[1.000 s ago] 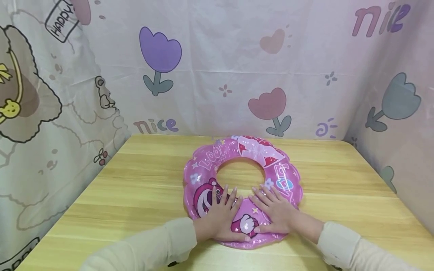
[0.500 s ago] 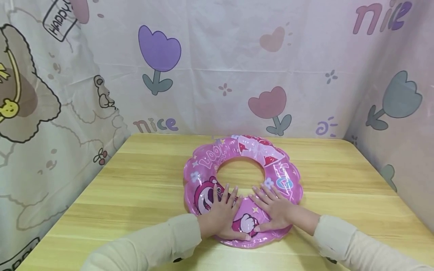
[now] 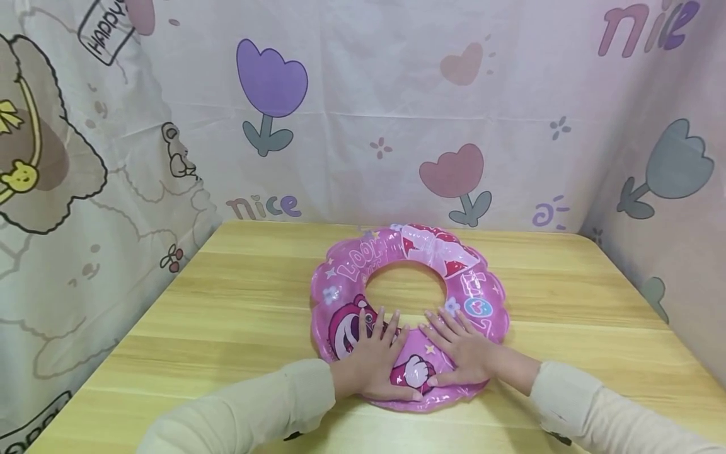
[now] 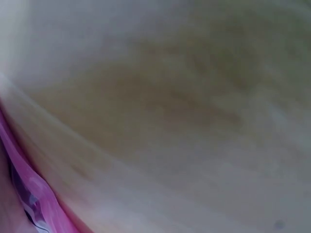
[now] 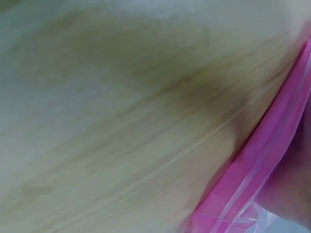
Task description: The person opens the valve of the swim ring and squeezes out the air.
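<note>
Inflatable ring, pink glossy plastic with scalloped outer edge (image 3: 420,347): one, lying flat about the middle of the bench, its round hole showing the surface beneath. Prints: a dark pink bear face with white muzzle (image 3: 343,331) at near left, partly under fingers; a white paw (image 3: 418,371) on the near band; white-outlined "LOOK" lettering (image 3: 363,260) at far left; a pink-and-red bow (image 3: 433,246) on the far side.

Hands: two, bare, both laid on the near band, grasping nothing. Left hand (image 3: 374,362): fingers straight and spread wide towards the hole, thumb stretched right along the near edge. Right hand (image 3: 465,353): fingers straight, less widely fanned, pointing far and left; thumb pointing left. The thumb tips lie near each other, apart, by the paw.

Sleeves: cream cloth, left (image 3: 249,400) and right (image 3: 601,403), entering from the near side.

Bench: pale yellow wood-grain top (image 3: 215,302).

Backdrop: pale printed cloth (image 3: 363,75) behind the bench, bearing a purple tulip (image 3: 272,82), a dusty-red tulip (image 3: 454,170) and "nice" lettering (image 3: 263,206).

Wrist views: blurred; a strip of the ring's pink plastic shows in each.
</note>
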### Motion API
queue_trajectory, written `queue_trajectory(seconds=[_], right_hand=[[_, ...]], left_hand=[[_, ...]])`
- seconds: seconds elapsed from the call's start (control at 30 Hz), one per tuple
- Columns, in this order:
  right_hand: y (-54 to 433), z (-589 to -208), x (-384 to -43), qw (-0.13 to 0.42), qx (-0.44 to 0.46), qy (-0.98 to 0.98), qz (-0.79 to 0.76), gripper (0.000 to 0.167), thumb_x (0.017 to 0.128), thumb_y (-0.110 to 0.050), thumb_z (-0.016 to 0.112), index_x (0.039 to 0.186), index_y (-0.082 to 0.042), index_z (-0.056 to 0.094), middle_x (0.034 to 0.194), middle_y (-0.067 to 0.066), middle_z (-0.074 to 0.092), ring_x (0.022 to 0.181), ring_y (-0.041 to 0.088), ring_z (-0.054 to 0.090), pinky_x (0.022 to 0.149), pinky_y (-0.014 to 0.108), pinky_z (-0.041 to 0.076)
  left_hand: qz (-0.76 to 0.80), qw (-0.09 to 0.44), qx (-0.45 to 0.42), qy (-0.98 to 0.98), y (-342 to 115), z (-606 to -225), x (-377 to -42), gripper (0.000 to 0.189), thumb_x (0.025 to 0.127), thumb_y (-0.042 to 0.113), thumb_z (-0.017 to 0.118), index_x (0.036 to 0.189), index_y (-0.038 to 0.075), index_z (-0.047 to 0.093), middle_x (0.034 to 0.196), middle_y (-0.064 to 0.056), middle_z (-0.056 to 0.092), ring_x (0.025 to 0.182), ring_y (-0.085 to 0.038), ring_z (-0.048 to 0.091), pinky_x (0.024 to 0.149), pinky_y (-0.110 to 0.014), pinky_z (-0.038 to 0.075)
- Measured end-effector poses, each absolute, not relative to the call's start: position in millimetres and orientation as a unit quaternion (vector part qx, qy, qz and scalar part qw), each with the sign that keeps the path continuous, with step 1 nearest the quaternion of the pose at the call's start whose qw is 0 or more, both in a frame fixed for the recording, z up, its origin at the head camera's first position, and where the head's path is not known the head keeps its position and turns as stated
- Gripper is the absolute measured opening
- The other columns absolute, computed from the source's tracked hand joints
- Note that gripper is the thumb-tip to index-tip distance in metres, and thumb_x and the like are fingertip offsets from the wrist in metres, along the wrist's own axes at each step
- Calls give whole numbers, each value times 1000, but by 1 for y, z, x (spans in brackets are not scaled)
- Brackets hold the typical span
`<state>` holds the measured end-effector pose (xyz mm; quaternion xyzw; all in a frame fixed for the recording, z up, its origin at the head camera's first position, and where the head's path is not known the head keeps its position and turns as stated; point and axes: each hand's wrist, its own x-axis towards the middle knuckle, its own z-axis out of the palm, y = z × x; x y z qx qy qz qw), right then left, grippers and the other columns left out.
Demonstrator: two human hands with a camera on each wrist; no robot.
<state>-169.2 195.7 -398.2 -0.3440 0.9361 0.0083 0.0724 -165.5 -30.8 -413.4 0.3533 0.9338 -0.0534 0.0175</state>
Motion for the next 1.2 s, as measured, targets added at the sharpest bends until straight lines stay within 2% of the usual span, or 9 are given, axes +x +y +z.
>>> queue_trajectory(seconds=[0.33,0.63,0.73,0.83,0.97,1.1,1.2], right_hand=[[194,-391,-171,113,-333,936,-11,93,82,-66,49,147,-6,21,154,21,11,141,44,9,112,60,8],[186,-382,-169,140,-304,942,32,98,79,-73,46,148,-10,18,156,17,10,143,39,7,114,57,4],[187,-382,-167,123,-310,942,38,98,77,-74,47,147,-10,21,155,18,14,142,40,10,114,58,7],[190,-387,-167,82,-327,941,33,96,77,-74,47,146,-9,28,153,18,21,140,42,17,112,59,13],[194,-396,-167,38,-341,939,5,93,79,-73,46,144,-8,32,151,19,25,139,43,20,111,60,16],[197,-398,-167,50,-330,939,-80,84,86,-60,47,145,-4,28,152,20,19,141,44,10,112,61,8],[197,-393,-166,55,-308,934,-173,69,92,-46,47,143,-2,30,152,22,17,139,48,5,110,64,7]], left_hand=[[-27,32,351,935,-32,-414,-168,108,72,86,33,150,15,15,156,-18,4,142,-43,6,107,-69,6],[-48,38,341,938,-29,-411,-167,110,69,88,34,150,16,16,156,-16,5,142,-43,6,106,-70,7],[-58,44,339,938,-28,-409,-166,109,68,89,33,150,18,17,156,-15,6,142,-42,6,107,-69,8],[-58,45,338,938,-29,-407,-167,109,68,89,32,150,19,16,157,-13,6,143,-40,6,107,-68,7],[-26,29,348,937,-33,-406,-170,108,71,86,36,151,19,11,157,-14,6,143,-38,6,107,-68,7],[21,-6,362,932,-41,-409,-172,108,73,82,40,151,17,4,156,-17,5,144,-36,8,108,-67,8],[52,-29,365,929,-48,-408,-174,106,76,78,41,150,13,3,156,-19,5,143,-37,9,109,-66,8]])
